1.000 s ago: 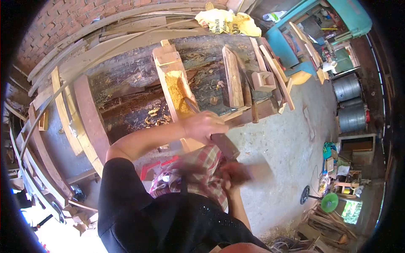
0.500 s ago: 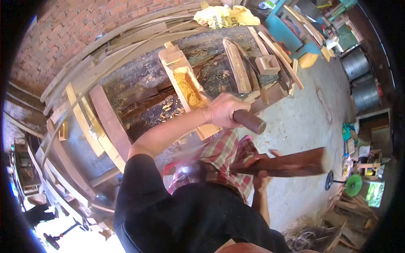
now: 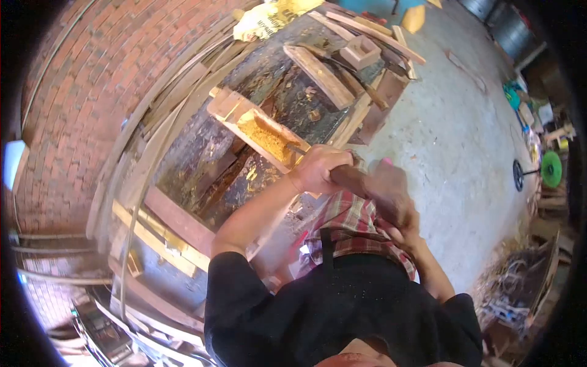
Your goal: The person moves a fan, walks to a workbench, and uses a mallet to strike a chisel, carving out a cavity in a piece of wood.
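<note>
My left hand (image 3: 318,168) is closed around the wooden handle (image 3: 347,177) of a chisel. The chisel's metal blade (image 3: 296,148) reaches into the hollow of a long wooden block (image 3: 229,113), whose carved trough shows yellow, rough-cut wood. In my right hand (image 3: 405,223) is a dark wooden mallet (image 3: 390,186), blurred by motion, close to the butt of the chisel handle. Whether mallet and handle touch cannot be made out. The block lies across a dark, chip-strewn log bench (image 3: 211,131), its near end towards my lap.
A pale plank (image 3: 321,76) and a small hollowed wooden box (image 3: 361,52) lie to the right on the bench. Boards (image 3: 177,214) stand at the left, before a brick wall (image 3: 85,104). A yellow sack (image 3: 269,21) is at the back. Concrete floor (image 3: 452,140) extends rightward.
My right hand has swung the mallet up and left, from beside my lap to the chisel handle's end. My left hand still holds the chisel. The view has turned and shifted.
</note>
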The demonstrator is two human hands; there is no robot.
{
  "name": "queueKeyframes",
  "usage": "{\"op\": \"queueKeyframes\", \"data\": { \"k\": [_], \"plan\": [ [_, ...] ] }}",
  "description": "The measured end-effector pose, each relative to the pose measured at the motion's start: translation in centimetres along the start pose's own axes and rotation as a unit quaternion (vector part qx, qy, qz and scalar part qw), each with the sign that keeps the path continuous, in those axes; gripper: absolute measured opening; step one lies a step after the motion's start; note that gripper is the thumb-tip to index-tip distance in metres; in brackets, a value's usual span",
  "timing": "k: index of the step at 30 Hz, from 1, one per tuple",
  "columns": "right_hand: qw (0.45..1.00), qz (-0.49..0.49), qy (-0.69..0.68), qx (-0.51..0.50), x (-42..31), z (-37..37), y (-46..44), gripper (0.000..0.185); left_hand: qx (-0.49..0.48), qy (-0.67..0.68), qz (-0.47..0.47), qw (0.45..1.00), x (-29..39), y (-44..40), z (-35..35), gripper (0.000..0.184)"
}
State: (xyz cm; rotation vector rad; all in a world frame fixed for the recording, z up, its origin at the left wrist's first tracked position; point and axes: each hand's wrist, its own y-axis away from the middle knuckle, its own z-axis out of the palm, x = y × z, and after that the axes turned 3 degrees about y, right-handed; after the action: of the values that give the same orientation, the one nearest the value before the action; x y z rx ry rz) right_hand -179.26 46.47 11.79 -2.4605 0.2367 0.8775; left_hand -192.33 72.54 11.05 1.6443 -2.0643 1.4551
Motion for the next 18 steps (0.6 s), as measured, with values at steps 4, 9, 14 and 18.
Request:
{"op": "queueKeyframes", "data": {
  "k": [4,9,14,18],
  "plan": [
    [0.939,0.208,-0.268,0.054,-1.5,-0.7,0.8,0.027,0.009,0.01,-0.006,1.0,-0.7,0.4,-0.1,0.036],
    [0.996,0.053,-0.047,-0.056,-1.6,-2.2,0.5,0.027,-0.028,0.01,-0.015,0.999,-0.5,0.4,-0.9,0.039],
    [0.993,0.106,-0.041,0.013,-0.2,-0.3,0.6,0.053,0.059,-0.024,0.007,0.998,-0.5,-0.3,-0.6,0.037],
    [0.971,0.073,-0.177,0.145,0.0,-0.6,1.8,0.047,0.106,-0.063,0.05,0.991,0.6,-0.3,-1.1,0.038]
  ]
}}
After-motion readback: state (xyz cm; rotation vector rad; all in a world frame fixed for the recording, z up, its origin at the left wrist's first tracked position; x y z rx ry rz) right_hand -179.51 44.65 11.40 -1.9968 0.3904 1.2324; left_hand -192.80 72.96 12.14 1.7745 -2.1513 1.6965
